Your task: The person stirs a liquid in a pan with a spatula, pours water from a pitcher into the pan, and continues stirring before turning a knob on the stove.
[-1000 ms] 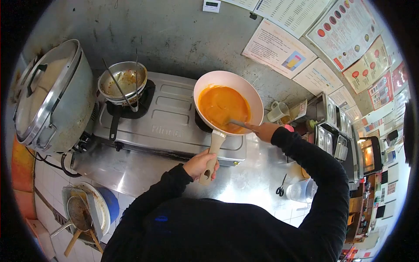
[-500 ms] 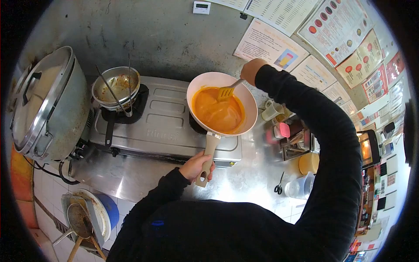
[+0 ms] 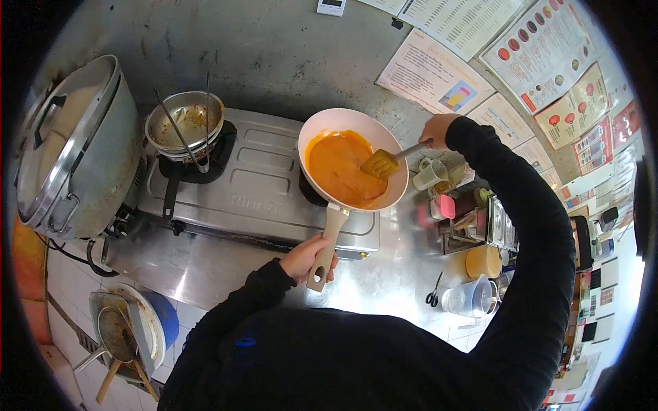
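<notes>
Looking down from the head cam, there's only this one view. The pan (image 3: 327,120), pale pink with a beige handle, sits on the right burner of the steel stove (image 3: 264,185), a bit up and right of the middle of the shot. It's got a smooth orange sauce (image 3: 337,170) spread across the bottom.

The left hand (image 3: 310,257) is wrapped shut around the far end of the pan's handle, which sticks out toward 6 o'clock over the front edge of the stove. The right hand (image 3: 436,130) is at about 3 o'clock from the pan, just outside the rim, fingers closed on the grip of a slotted spatula (image 3: 381,164). The spatula's blade is coated in sauce and sits over the right side of the pan; can't tell if it's touching the bottom.

At 9 o'clock from the pan, on the left burner, there's a steel bowl (image 3: 156,130) with some residue in it and a pair of tongs (image 3: 179,133) leaning across it. Further out at 9 o'clock is a big lidded pot (image 3: 68,151).

On the steel surface (image 3: 226,267), at roughly 4 o'clock from the pan, there's a pair of scissors (image 3: 434,293) right beside a clear jug (image 3: 469,299). A small cup (image 3: 430,175) sits just off the pan's rim at 3 o'clock. Printed sheets (image 3: 435,72) are stuck on the wall at 1 o'clock.
</notes>
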### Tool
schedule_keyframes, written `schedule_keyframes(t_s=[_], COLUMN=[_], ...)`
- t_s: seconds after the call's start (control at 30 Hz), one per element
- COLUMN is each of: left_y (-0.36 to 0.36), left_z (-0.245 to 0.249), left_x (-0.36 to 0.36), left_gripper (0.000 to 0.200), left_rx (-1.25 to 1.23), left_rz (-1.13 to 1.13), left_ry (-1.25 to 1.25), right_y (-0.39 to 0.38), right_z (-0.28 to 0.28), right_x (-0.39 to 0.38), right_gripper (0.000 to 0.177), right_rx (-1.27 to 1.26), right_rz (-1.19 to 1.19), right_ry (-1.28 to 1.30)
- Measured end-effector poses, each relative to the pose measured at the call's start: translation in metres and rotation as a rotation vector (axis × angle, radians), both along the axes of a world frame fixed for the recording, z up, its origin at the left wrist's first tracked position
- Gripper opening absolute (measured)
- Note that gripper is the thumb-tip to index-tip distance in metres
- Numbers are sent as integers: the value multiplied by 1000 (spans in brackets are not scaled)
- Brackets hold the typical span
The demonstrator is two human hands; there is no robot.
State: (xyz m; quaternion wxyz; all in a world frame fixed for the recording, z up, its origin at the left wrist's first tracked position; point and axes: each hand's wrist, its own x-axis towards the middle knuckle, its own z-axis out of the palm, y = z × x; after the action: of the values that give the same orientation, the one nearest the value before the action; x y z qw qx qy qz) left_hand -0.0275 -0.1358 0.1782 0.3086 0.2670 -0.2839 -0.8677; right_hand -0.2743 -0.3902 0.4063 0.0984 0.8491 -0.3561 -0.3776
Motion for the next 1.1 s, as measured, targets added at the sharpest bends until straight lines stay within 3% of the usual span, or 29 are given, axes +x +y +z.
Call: schedule_keyframes(t_s=[0.07,0.17,0.3,0.4,0.6,0.83,0.93,1.03,1.1], left_y=[1,12,35,53,71,78,81,84,88], left_z=[-7,-32,-42,-47,-44,-30,-30,-29,-27], left_x=[7,26,66,91,116,117,115,114,112], left_gripper=[50,74,75,74,71,70,70,69,69], left_rx=[2,-13,40,85,99,60,62,60,52], left_rz=[13,72,199,295,434,481,487,493,501], left_ry=[35,44,-86,-114,-164,-189,-192,-183,-182], right_y=[3,2,25,46,54,38,43,48,64], right_z=[3,-16,-49,-78,-138,-173,-164,-159,-142], right_x=[-16,-46,-62,-61,-42,-42,-43,-55,-56], right_gripper=[25,28,30,31,35,33,31,31,31], right_rx=[97,266,430,484,494,227,75,-94,-161], right_rz=[-63,-442,-797,-846,-885,-683,-684,-417,-457], right_ry=[-72,-200,-340,-448,-738,-1031,-1020,-1066,-991])
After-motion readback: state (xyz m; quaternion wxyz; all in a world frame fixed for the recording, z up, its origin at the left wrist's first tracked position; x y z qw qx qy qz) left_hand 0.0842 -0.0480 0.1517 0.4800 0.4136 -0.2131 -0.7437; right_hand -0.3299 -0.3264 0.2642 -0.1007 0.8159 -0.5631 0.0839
